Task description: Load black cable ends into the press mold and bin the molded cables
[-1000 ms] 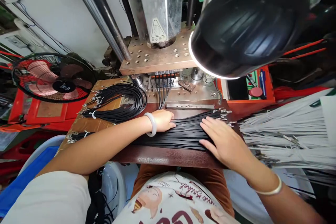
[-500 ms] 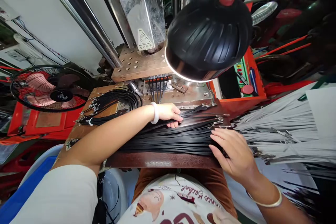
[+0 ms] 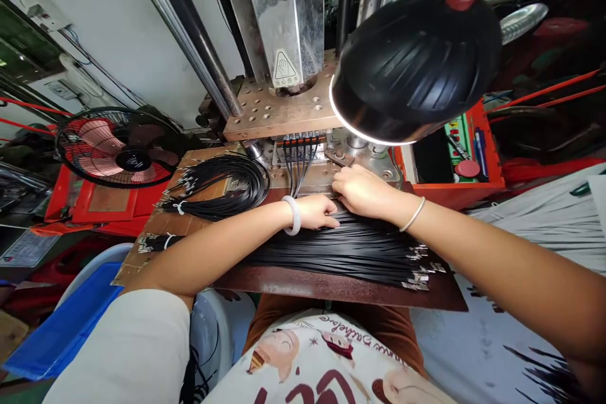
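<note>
Black flat cables (image 3: 326, 249) with metal end pieces lie in a wide bundle along the brown board (image 3: 303, 284) before me. My left hand (image 3: 316, 211), with a pale bangle at the wrist, is closed on cables at the bundle's far side. Close beside it, my right hand (image 3: 362, 190) is curled at the front edge of the press's lower plate; whatever its fingertips hold is hidden. Several black cables (image 3: 299, 167) hang from a row of slots under the press's upper plate (image 3: 279, 107) and run toward my left hand.
A black lamp (image 3: 416, 69) overhangs the press at right. Coiled, tied black cables (image 3: 227, 183) sit at left, near a fan (image 3: 123, 151). An orange-red tray (image 3: 492, 164) holds pens and a round red item. Pale cables (image 3: 558, 214) lie at far right.
My right hand has moved from the bundle's right end up and left, beside my left hand, and its fingers have curled. The view has shifted slightly left.
</note>
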The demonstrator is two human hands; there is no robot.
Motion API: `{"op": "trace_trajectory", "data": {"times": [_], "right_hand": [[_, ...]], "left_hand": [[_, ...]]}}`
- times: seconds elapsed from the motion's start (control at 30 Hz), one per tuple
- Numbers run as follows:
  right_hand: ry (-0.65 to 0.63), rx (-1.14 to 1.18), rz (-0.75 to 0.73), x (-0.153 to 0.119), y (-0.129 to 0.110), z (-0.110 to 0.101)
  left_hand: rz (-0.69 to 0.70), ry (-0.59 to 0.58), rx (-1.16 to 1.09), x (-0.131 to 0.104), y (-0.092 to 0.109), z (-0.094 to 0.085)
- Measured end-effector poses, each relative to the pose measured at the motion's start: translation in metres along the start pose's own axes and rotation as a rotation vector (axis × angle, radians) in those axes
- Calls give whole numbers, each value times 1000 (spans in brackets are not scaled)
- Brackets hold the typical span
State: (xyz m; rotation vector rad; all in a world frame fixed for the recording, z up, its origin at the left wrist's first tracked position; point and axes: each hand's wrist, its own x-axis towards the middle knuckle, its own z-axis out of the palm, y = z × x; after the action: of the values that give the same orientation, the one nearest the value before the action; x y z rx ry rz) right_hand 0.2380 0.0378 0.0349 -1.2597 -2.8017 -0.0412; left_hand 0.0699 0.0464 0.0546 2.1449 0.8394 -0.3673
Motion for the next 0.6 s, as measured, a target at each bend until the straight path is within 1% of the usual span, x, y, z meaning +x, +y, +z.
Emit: {"op": "trace_trajectory", "data": {"times": [0.07,0.1,0.13,0.2,0.23,0.27,0.3,0.37,0.43,0.47,0.53,0.6], "right_hand": [[64,30,-48,-6,-5,-5],[121,64,-40,-13,-5,-9],[196,114,-1,-22,-5,-15],[358,242,103,-41,-5,-26],[418,291,129,-50,-7,-30],[443,311,130,-57,-10,-31],[429,299,109,-63,-15,-30],[379,201,68,-67,-27,-22],[355,63,84,-65,-39,-12],[339,-9,102,-62,-44,-9],[292,-150,149,-59,-48,-7],[231,-252,201,-60,-46,-9]], "left_hand": [[5,19,54,-5,3,2],[16,32,61,-7,4,2],[24,38,38,-9,4,2],[18,8,-107,-12,3,-1],[8,-22,-203,-13,3,-4],[2,-53,-295,-15,2,-7],[5,-81,-373,-16,2,-10],[24,-127,-474,-19,4,-14],[44,-120,-468,-23,9,-17],[55,-94,-414,-25,12,-18],[87,-37,-238,-29,14,-19],[159,15,-65,-35,9,-22]]}}
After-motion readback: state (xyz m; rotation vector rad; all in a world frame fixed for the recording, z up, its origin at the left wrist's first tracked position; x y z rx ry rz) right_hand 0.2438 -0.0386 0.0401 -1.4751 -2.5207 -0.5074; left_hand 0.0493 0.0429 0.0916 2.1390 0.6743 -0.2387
